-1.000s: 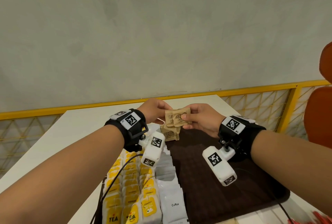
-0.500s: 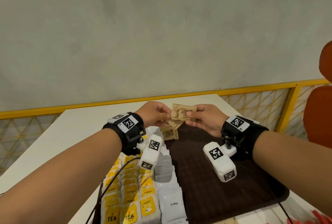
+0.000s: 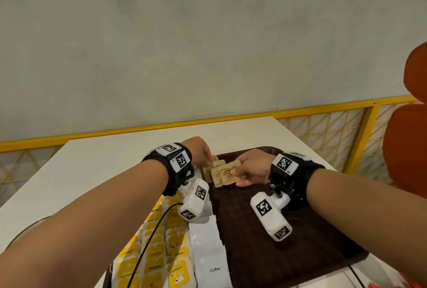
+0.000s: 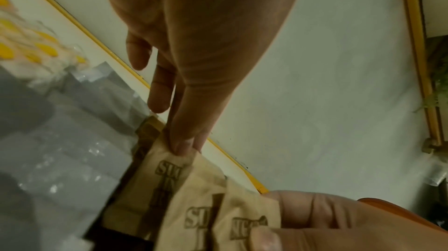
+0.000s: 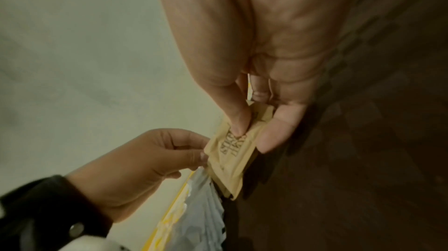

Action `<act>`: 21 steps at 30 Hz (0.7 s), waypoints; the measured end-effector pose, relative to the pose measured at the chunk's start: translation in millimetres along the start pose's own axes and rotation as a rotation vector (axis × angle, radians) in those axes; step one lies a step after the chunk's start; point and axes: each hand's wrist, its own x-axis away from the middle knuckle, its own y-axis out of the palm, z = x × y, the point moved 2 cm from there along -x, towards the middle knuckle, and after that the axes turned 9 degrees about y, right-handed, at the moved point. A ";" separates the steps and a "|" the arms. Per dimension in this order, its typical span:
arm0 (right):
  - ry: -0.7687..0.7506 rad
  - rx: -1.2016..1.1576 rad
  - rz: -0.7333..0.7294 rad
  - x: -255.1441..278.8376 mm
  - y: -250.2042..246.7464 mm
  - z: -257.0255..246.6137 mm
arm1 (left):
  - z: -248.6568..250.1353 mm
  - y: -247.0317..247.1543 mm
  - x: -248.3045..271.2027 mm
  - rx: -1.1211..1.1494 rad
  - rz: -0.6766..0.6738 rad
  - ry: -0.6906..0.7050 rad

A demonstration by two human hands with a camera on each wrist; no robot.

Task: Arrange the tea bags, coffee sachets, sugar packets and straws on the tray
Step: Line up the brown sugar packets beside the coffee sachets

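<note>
My right hand point(image 3: 250, 170) pinches two brown sugar packets point(image 3: 225, 175) between thumb and fingers, while my left hand point(image 3: 199, 154) pinches the top edge of another in the fan, low over the far end of the brown tray point(image 3: 265, 253) on the bench point(image 3: 97, 162). Sugar is the step in hand; next, I judge, comes laying them flat beside the coffee sachets point(image 3: 209, 255). About four sugar packets show. Two columns of tea bags point(image 3: 161, 248) and one of coffee cannot be counted exactly.
</note>
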 end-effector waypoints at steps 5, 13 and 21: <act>-0.025 0.118 0.059 -13.4 7.5 -3.3 | -6.8 -4.2 -0.6 -0.023 0.023 0.014; -0.093 0.198 0.117 -14.9 13.2 -4.8 | -2.5 2.6 3.2 -0.135 -0.131 0.016; -0.089 0.172 0.094 -7.5 10.1 0.2 | -4.4 8.5 3.0 -0.165 -0.098 -0.018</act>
